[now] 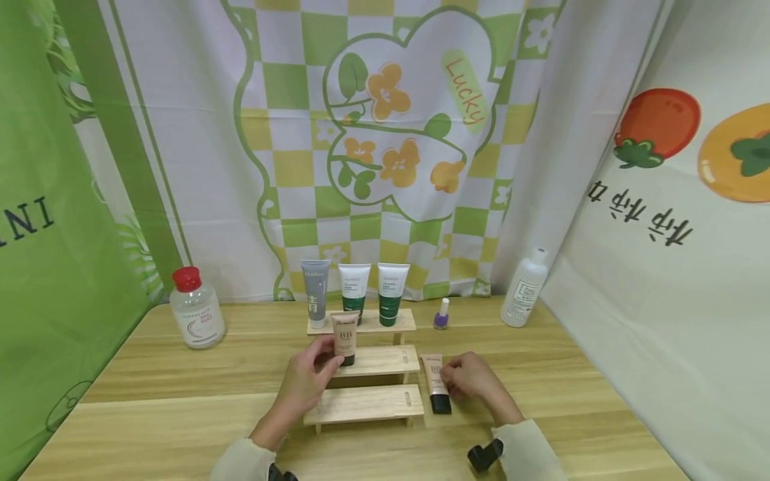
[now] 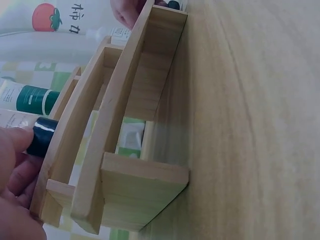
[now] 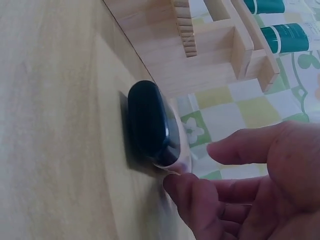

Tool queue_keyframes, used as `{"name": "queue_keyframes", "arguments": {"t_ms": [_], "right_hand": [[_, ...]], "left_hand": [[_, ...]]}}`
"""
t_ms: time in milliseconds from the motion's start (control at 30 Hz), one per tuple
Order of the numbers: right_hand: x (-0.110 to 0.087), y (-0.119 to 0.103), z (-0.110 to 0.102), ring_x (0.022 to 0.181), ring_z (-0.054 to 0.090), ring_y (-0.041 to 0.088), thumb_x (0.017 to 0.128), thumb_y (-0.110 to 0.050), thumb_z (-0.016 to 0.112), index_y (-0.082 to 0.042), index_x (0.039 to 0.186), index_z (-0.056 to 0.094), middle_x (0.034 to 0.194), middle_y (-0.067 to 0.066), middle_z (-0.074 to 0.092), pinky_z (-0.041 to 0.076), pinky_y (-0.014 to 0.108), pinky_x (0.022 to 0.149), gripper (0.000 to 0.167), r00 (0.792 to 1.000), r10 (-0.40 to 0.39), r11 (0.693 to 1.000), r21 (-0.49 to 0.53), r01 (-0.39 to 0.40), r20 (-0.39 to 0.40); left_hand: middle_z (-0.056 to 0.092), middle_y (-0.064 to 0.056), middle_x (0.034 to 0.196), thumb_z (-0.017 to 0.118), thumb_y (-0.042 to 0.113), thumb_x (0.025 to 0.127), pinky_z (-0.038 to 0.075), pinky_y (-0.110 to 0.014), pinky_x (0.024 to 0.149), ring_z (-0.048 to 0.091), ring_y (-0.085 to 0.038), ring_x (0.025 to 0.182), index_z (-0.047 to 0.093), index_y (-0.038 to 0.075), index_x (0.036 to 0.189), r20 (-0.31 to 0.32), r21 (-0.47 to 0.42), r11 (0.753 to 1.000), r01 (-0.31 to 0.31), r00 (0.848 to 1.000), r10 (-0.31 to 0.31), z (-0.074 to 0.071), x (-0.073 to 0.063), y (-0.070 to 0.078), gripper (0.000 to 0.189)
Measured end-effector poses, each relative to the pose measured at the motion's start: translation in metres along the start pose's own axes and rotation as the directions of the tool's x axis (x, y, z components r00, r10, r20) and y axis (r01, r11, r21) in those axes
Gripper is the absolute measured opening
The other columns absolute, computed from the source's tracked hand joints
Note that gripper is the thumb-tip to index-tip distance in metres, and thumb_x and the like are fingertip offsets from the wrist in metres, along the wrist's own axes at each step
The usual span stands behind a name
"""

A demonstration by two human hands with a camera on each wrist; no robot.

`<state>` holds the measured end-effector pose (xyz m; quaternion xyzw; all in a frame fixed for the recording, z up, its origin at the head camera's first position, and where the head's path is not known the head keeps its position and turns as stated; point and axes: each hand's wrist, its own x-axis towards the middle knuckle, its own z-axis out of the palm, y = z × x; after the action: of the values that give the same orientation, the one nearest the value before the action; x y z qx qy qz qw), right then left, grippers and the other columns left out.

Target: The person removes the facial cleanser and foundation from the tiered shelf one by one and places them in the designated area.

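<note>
Nearest, the rack's lowest step [image 1: 363, 403] is set btw. L hand [image 1: 308, 375] & R hand [image 1: 473, 376]. By R hand, lying BB tube [image 1: 434, 376] is seemingly touched, ungripped: thumb apart, fingers part-curled; prob. best pinched mid-body & raised clear of step's edge. By L hand, upright BB tube [image 1: 345, 336] is pinched over mid step's [image 1: 381, 361] L end; cap contact can't be told. Desk [image 1: 571, 401] room is left R of R hand; beyond hands, back tubes [image 1: 392, 287] shouldn't be knocked.
</note>
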<state>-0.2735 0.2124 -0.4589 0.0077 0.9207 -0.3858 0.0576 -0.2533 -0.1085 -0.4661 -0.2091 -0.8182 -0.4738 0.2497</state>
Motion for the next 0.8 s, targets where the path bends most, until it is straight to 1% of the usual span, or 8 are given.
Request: {"name": "queue_keyframes", "arguments": {"t_ms": [167, 300, 367, 433, 500, 567, 633, 800], "right_hand": [[-0.004, -0.015, -0.004, 0.06, 0.061, 0.017, 0.092, -0.014, 0.058, 0.002, 0.096, 0.071, 0.071, 0.007, 0.065, 0.052, 0.028, 0.053, 0.021, 0.99, -0.088, 0.996, -0.008, 0.087, -0.114], [-0.016, -0.039, -0.007, 0.06, 0.062, 0.015, 0.097, -0.015, 0.059, 0.001, 0.098, 0.07, 0.075, 0.009, 0.067, 0.055, 0.028, 0.054, 0.019, 0.951, -0.216, 0.96, 0.131, 0.248, -0.222], [-0.025, -0.052, -0.005, 0.063, 0.063, 0.016, 0.098, -0.013, 0.058, 0.001, 0.098, 0.07, 0.078, 0.013, 0.067, 0.057, 0.029, 0.056, 0.018, 0.916, -0.313, 0.899, 0.234, 0.371, -0.25], [-0.035, -0.066, -0.002, 0.067, 0.064, 0.017, 0.1, -0.012, 0.055, 0.003, 0.099, 0.068, 0.083, 0.017, 0.067, 0.059, 0.033, 0.059, 0.02, 0.872, -0.422, 0.818, 0.311, 0.484, -0.247], [-0.045, -0.077, 0.002, 0.072, 0.065, 0.018, 0.101, -0.011, 0.053, 0.006, 0.103, 0.067, 0.087, 0.021, 0.067, 0.06, 0.037, 0.062, 0.021, 0.831, -0.509, 0.743, 0.374, 0.555, -0.223], [-0.054, -0.086, 0.006, 0.077, 0.066, 0.015, 0.101, -0.012, 0.054, 0.006, 0.109, 0.066, 0.093, 0.02, 0.068, 0.06, 0.037, 0.065, 0.022, 0.806, -0.562, 0.706, 0.4, 0.585, -0.187], [-0.062, -0.093, 0.009, 0.08, 0.065, 0.013, 0.099, -0.013, 0.059, 0.004, 0.112, 0.065, 0.095, 0.017, 0.069, 0.06, 0.035, 0.067, 0.022, 0.795, -0.583, 0.705, 0.383, 0.597, -0.167], [-0.069, -0.099, 0.013, 0.082, 0.064, 0.013, 0.092, -0.014, 0.069, 0.0, 0.111, 0.067, 0.094, 0.011, 0.069, 0.058, 0.029, 0.066, 0.024, 0.798, -0.581, 0.731, 0.328, 0.598, -0.16]], "left_hand": [[0.07, -0.002, 0.097, 0.074, 0.002, 0.085, 0.057, -0.028, 0.074, 0.065, -0.012, 0.086, 0.063, 0.006, 0.113, -0.046, -0.035, 0.999, -0.018, 0.999, 0.016, -0.003, -0.002, 0.005, 0.03], [0.07, -0.002, 0.101, 0.071, 0.006, 0.088, 0.058, -0.03, 0.075, 0.065, -0.012, 0.088, 0.063, 0.006, 0.114, -0.021, -0.113, 0.993, -0.036, 0.999, 0.034, -0.006, -0.001, 0.027, 0.028], [0.071, -0.003, 0.104, 0.071, 0.009, 0.089, 0.058, -0.031, 0.077, 0.065, -0.012, 0.09, 0.063, 0.006, 0.114, 0.01, -0.165, 0.986, -0.036, 0.999, 0.038, -0.005, -0.002, 0.041, 0.026], [0.07, -0.002, 0.104, 0.07, 0.01, 0.09, 0.058, -0.031, 0.077, 0.066, -0.012, 0.091, 0.063, 0.006, 0.114, 0.045, -0.211, 0.977, -0.035, 0.998, 0.045, -0.002, -0.004, 0.052, 0.025], [0.071, -0.002, 0.103, 0.069, 0.011, 0.091, 0.059, -0.032, 0.077, 0.066, -0.012, 0.091, 0.063, 0.006, 0.112, 0.077, -0.258, 0.966, -0.033, 0.996, 0.054, 0.003, -0.008, 0.061, 0.023], [0.071, -0.003, 0.101, 0.069, 0.011, 0.092, 0.059, -0.033, 0.077, 0.067, -0.013, 0.089, 0.063, 0.006, 0.111, 0.105, -0.296, 0.955, -0.032, 0.992, 0.066, 0.008, -0.011, 0.067, 0.021], [0.072, -0.003, 0.099, 0.069, 0.011, 0.091, 0.059, -0.033, 0.077, 0.068, -0.015, 0.088, 0.064, 0.006, 0.11, 0.125, -0.322, 0.946, -0.031, 0.989, 0.075, 0.012, -0.014, 0.071, 0.02], [0.073, 0.002, 0.096, 0.07, 0.013, 0.09, 0.056, -0.032, 0.082, 0.068, -0.012, 0.088, 0.065, 0.01, 0.108, 0.121, -0.3, 0.953, -0.043, 0.989, 0.083, 0.019, -0.018, 0.073, 0.019]]}}
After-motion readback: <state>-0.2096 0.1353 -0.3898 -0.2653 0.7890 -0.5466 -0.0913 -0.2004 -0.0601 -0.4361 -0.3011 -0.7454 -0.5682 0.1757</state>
